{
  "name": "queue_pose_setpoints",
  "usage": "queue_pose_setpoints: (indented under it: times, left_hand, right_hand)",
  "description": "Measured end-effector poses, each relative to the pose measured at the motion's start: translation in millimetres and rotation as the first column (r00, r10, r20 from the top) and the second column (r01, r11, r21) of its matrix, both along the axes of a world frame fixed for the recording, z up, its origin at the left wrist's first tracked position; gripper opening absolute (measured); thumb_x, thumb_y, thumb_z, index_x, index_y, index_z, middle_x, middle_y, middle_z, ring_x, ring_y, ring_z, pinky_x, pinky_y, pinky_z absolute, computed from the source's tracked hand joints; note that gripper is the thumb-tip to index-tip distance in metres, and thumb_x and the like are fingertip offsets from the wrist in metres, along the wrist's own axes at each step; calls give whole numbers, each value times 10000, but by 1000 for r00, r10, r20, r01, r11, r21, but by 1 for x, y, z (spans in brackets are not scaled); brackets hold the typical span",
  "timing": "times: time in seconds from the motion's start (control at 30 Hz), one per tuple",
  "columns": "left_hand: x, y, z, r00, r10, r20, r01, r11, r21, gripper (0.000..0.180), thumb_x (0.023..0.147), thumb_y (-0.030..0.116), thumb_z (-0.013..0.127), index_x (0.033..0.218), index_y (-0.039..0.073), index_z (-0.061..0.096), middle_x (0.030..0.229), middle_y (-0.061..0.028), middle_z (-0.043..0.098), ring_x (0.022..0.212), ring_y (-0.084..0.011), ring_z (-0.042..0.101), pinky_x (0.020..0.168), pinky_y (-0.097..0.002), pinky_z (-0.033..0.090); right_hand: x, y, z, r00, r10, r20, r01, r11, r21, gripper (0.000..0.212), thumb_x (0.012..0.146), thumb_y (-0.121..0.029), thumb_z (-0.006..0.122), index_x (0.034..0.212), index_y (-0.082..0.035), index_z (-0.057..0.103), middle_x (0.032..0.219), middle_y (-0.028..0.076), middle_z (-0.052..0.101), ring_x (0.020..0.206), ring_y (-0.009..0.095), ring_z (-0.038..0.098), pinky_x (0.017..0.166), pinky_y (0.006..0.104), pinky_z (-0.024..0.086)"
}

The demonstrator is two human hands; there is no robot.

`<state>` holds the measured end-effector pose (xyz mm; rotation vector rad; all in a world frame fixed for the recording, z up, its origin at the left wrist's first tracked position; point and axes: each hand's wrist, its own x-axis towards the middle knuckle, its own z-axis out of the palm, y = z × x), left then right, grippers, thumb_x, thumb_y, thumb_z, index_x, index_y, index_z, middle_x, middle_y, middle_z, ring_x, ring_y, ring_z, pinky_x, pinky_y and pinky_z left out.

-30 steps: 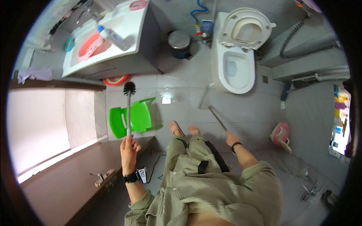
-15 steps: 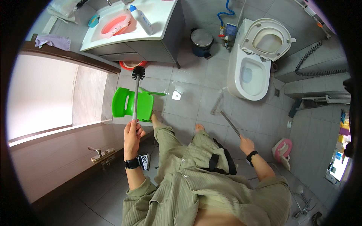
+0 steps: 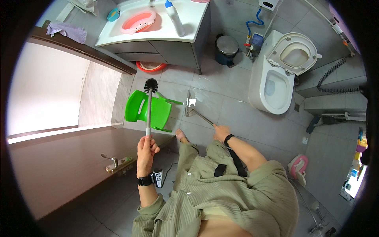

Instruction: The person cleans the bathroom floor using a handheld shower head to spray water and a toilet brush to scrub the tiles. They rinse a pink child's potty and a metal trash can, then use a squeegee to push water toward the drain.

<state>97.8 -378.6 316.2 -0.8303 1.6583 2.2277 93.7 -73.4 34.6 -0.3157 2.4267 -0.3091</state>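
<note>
My left hand [image 3: 147,152] is closed round the grip of a toilet brush [image 3: 149,112], held upright with its round black bristles away from me. Beyond and beside the brush is a small bright green chair [image 3: 161,112]. With its fingers wrapped round the handle, my right hand [image 3: 222,133] holds a squeegee [image 3: 202,117] low over the floor. Its wide, thin head reaches the wet tiles just right of the chair; whether it presses on them I cannot tell.
A white toilet [image 3: 272,93] with its lid and seat raised stands at the right. Near it are a lidded bin [image 3: 227,45] and the vanity [image 3: 177,53], with a pink basin [image 3: 138,23] and a bottle [image 3: 174,17] on top. An opened door [image 3: 75,158] borders the left.
My right hand has swung left with the squeegee, bringing its head from the middle of the floor to beside the green chair. The toilet brush stays in my left hand.
</note>
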Motion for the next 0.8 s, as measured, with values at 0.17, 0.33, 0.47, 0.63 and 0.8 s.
queue_pose_setpoints:
  times: [0.17,0.33,0.47,0.63,0.8]
  left_hand:
    - [-9,-15,-2,999,-34,40,33,999,21,183,945,212,422,951,30,439,688,10,360,537,-68,312,482,-223,324]
    - [-15,-17,0,997,-77,13,76,997,19,221,938,220,443,989,7,470,697,16,374,546,-57,322,483,-204,305]
    - [-33,-13,-8,992,-104,77,104,995,3,185,943,219,430,941,34,439,681,7,363,535,-68,313,476,-222,318]
    - [-41,9,-19,982,-161,96,162,987,-6,186,940,217,437,939,32,449,682,10,375,537,-68,330,481,-220,333]
    - [-40,36,-22,976,-195,95,193,981,28,203,935,229,448,940,26,456,686,11,394,542,-64,352,484,-216,349]
  right_hand:
    - [-15,-52,-42,996,-74,54,71,996,54,548,789,-108,527,1302,-26,352,831,167,622,759,291,608,630,394,479]
    - [39,24,-38,955,-260,145,250,965,82,466,847,-142,419,1308,-108,363,931,178,617,826,332,602,697,435,474]
    - [118,107,1,889,-392,237,329,906,266,527,824,-95,402,1332,-226,347,929,178,614,846,337,599,737,446,464]
    - [215,197,43,761,-578,295,418,784,459,536,840,-71,397,1355,-193,310,980,187,601,891,313,592,768,413,469]
    - [250,267,72,693,-672,260,442,681,583,402,827,-75,451,1229,-74,462,986,180,606,889,307,596,764,409,474]
